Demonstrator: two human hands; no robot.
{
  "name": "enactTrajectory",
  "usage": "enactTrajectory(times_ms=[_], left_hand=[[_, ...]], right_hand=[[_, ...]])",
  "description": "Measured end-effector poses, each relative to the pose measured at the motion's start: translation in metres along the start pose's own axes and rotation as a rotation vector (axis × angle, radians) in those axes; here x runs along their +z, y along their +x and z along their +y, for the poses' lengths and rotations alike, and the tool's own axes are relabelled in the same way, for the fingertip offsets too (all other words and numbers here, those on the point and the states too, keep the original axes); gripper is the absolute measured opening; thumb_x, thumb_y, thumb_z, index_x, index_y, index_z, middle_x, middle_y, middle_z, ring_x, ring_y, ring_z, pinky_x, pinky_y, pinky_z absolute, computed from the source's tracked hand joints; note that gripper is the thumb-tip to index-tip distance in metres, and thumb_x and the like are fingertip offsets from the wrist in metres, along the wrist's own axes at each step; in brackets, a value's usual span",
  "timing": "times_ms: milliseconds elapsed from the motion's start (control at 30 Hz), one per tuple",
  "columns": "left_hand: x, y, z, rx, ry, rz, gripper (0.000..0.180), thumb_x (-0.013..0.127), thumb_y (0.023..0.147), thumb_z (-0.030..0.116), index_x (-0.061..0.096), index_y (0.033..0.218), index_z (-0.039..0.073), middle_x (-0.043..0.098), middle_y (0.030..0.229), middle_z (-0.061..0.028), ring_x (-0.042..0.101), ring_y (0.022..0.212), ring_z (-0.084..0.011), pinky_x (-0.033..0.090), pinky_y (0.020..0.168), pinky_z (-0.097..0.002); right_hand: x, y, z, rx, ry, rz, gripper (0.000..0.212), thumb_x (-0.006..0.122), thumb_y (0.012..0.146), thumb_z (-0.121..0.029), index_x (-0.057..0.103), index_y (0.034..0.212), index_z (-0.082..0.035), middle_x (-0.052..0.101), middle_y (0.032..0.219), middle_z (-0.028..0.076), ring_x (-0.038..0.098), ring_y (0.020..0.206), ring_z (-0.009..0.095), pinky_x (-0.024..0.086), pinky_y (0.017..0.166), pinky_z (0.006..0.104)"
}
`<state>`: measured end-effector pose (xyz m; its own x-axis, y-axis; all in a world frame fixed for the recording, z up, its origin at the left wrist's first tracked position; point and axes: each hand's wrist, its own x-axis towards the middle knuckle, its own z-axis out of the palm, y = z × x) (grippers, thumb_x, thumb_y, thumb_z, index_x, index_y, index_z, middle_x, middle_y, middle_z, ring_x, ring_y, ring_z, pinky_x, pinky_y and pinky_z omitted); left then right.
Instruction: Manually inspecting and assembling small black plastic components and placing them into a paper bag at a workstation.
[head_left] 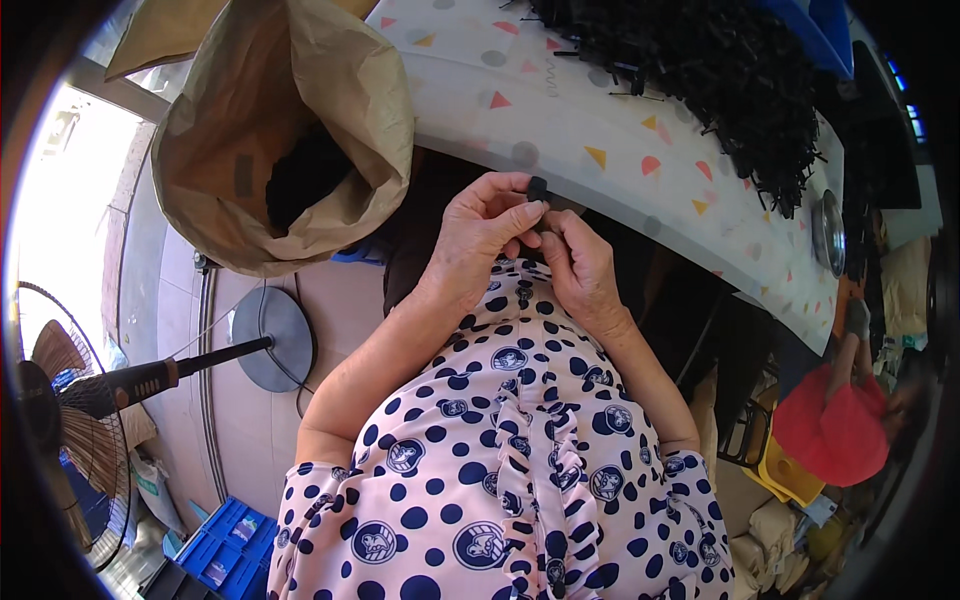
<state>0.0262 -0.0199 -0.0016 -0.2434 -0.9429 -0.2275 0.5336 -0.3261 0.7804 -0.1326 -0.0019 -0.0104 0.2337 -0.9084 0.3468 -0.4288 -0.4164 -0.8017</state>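
My left hand (475,235) pinches a small black plastic piece (537,188) between thumb and forefinger, just off the table's near edge. Close against it, my right hand (582,265) has its thumb and fingers pressed together below the piece; whatever lies between them is hidden. On the table a large heap of small black parts (700,80), some with thin stems, spreads to the far right. An open brown paper bag (375,110) stands to the left of my hands, with a dark mass of black parts (308,175) inside.
The table (590,120) has a pale cover with coloured shapes. A metal bowl (828,233) sits at its right edge. A standing fan (75,400) and blue crates (228,545) are at left. A person in red (832,425) is at right, beside a yellow container (790,475).
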Motion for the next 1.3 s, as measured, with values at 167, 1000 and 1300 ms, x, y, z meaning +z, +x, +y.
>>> enactTrajectory(times_ms=[167, 1000, 1300], left_hand=[[0.002, -0.003, -0.007, 0.097, 0.170, 0.024, 0.024, 0.064, 0.086, 0.001, 0.059, 0.110, 0.005, 0.063, 0.088, -0.0026, 0.055, 0.066, -0.0054, 0.045, 0.058, -0.0170], [0.016, -0.020, -0.011, 0.664, 1.038, 0.234, 0.032, 0.056, 0.079, -0.001, 0.062, 0.108, 0.011, 0.055, 0.088, -0.0111, 0.060, 0.073, -0.0290, 0.050, 0.061, -0.0355], [-0.010, -0.016, -0.035, 0.741, 1.194, 0.263, 0.031, 0.053, 0.082, 0.001, 0.058, 0.110, 0.014, 0.057, 0.087, -0.0114, 0.062, 0.070, -0.0301, 0.050, 0.059, -0.0364]], right_hand=[[-0.008, 0.001, -0.008, 0.280, 0.306, -0.002, 0.029, 0.043, 0.100, -0.024, 0.050, 0.118, -0.002, 0.051, 0.071, 0.001, 0.047, 0.060, 0.006, 0.038, 0.056, 0.0196], [0.027, 0.010, -0.002, 0.513, 0.766, 0.045, 0.019, 0.041, 0.099, -0.014, 0.050, 0.113, -0.006, 0.048, 0.073, -0.004, 0.042, 0.056, 0.001, 0.032, 0.046, 0.0166], [0.023, 0.008, -0.006, 0.633, 0.715, -0.169, 0.018, 0.042, 0.099, -0.016, 0.052, 0.111, -0.007, 0.053, 0.081, -0.001, 0.048, 0.062, 0.004, 0.038, 0.051, 0.0175]])
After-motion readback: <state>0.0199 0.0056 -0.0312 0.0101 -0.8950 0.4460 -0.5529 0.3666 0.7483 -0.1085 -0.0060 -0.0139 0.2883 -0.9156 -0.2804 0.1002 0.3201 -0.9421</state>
